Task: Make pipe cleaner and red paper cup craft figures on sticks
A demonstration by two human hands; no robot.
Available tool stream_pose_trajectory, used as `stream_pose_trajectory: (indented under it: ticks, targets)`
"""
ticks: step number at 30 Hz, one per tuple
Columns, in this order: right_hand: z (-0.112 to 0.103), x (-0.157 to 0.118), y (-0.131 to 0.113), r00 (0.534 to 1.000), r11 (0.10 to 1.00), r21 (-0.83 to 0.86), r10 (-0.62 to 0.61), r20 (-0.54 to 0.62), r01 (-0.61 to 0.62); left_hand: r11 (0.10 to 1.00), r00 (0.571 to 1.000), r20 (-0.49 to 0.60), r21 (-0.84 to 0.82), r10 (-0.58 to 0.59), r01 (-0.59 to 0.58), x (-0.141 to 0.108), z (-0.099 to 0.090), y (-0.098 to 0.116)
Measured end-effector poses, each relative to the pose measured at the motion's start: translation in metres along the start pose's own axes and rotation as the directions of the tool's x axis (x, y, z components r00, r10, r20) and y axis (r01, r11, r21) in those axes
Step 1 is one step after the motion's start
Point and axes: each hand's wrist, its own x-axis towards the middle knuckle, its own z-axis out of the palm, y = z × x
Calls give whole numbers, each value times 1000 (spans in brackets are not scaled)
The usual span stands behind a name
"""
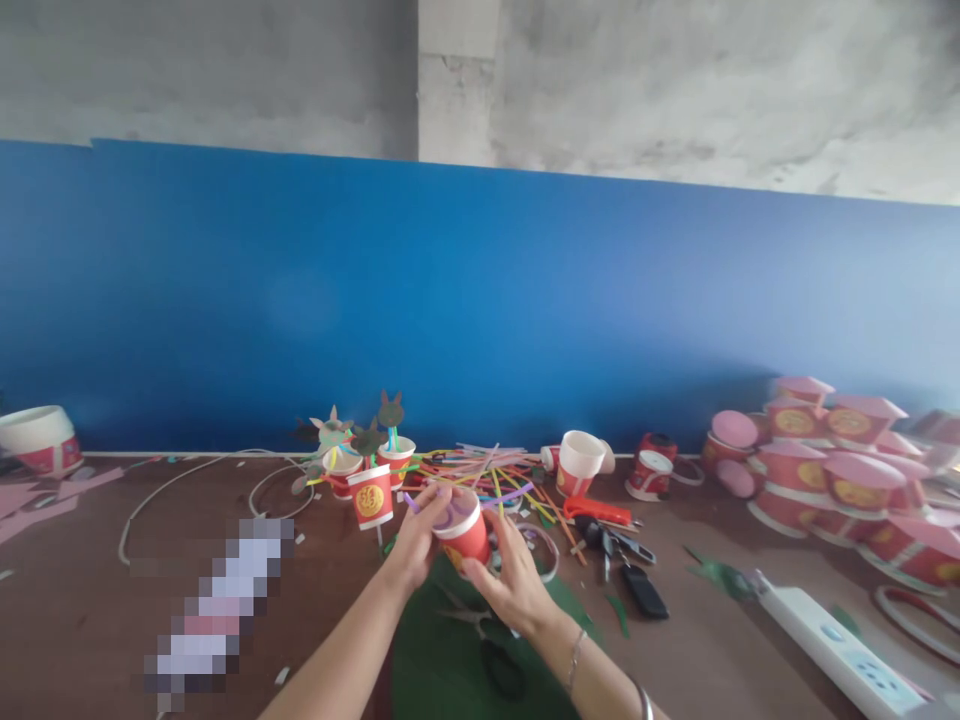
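Between my two hands, above the table's middle, is a red and white paper cup [468, 543]. My left hand [418, 535] wraps its left side, the fingers reaching over the top. On the other side, my right hand [519, 575] closes round it with the thumb low on the front. Purple strips [517, 496] stick out left and right of the cup's top; how they are fixed cannot be made out. Below lies green paper [424, 655] with dark-handled scissors [501, 668] on it.
Cups with animal-shaped cutouts [390, 410] stand at the back. Coloured sticks [480, 460] lie heaped behind my hands, near a white-red cup [580, 462], an orange-red tool [600, 511] and keys [643, 590]. Pink-topped cups [862, 480] are stacked right, beyond a power strip [840, 640].
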Motion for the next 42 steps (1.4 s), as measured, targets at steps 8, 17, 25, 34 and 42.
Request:
stream_pose_trajectory:
  ticks: [8,17,25,34,42]
  targets:
    - [-12,14,-28,947,873,447,286,-148,-194,975,996,54,209,66,-76,-4,5,-3]
    - [-46,37,-49,993,987,143,56,106,-71,958,988,120,260,94,-122,-5,7,-1]
    - [-70,45,-50,829,956,64,215,516,-288,939,962,268,316,51,-138,-8,7,2]
    - [-74,47,-42,593,887,64,251,765,-458,857,904,428,461,10,-228,-15,11,9]
    - [-75,51,-38,276,722,152,56,960,-675,910,904,425,393,-53,-131,-20,15,13]
